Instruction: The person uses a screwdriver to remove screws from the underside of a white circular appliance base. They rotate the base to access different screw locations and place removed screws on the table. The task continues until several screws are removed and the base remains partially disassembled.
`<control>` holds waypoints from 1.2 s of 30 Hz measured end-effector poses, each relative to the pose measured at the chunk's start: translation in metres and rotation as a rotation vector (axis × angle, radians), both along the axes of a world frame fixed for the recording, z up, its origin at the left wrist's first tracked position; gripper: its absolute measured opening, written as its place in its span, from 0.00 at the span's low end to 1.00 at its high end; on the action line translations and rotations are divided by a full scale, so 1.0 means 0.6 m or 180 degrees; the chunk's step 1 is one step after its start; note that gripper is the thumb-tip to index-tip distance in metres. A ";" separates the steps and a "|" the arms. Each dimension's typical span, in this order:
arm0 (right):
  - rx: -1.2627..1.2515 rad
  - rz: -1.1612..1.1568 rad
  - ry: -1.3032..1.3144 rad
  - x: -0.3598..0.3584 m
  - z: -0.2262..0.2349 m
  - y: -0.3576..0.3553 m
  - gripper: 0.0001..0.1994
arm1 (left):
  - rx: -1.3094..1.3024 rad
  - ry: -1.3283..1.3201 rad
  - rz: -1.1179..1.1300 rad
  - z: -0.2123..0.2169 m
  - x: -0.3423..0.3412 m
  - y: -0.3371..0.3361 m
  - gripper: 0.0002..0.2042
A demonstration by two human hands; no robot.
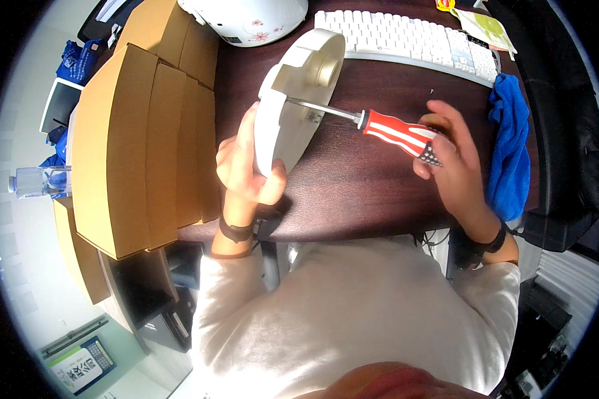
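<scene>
My left hand [246,163] is closed on the lower edge of a white round plastic housing [273,126], holding it tilted on its side above the table. Its hollow inner side, with a short round boss, faces right. Around the handle end of a screwdriver [396,135] the fingers of my right hand [456,156] are curled, with the index finger lifted off. The handle is red with white stripes and a dark starred end. Its metal shaft points left, and the tip meets the housing near its notched left edge; what it touches there is too small to make out.
Brown cardboard boxes [136,146] stand along the left of the dark wooden table [366,199]. A white keyboard [406,43] and a white rounded appliance [253,20] sit at the back. On the right lies a blue cloth [510,149]. A clear bottle [43,181] shows far left.
</scene>
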State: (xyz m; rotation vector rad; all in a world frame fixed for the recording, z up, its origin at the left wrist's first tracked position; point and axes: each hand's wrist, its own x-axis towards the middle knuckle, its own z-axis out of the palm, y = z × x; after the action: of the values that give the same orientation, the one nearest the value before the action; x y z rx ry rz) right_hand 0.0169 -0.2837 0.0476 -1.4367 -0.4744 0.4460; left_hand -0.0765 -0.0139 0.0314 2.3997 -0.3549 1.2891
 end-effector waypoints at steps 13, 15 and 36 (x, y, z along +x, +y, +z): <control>0.0307 -0.0621 0.0312 0.000 -0.029 0.013 0.28 | 0.0085 -0.0040 -0.0055 0.000 0.002 0.001 0.29; 0.0591 -0.0681 0.1053 -0.003 -0.033 0.015 0.26 | 0.0143 -0.0084 -0.0111 -0.001 0.004 0.001 0.28; 0.0534 -0.0271 0.2047 -0.009 -0.003 0.010 0.16 | 0.0059 0.0007 -0.0022 -0.004 0.001 0.001 0.30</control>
State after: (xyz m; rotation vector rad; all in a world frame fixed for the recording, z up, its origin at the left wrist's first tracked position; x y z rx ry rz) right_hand 0.0116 -0.2779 0.0455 -1.0701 0.0674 0.7445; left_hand -0.0762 -0.0132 0.0290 2.4129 -0.3757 1.2856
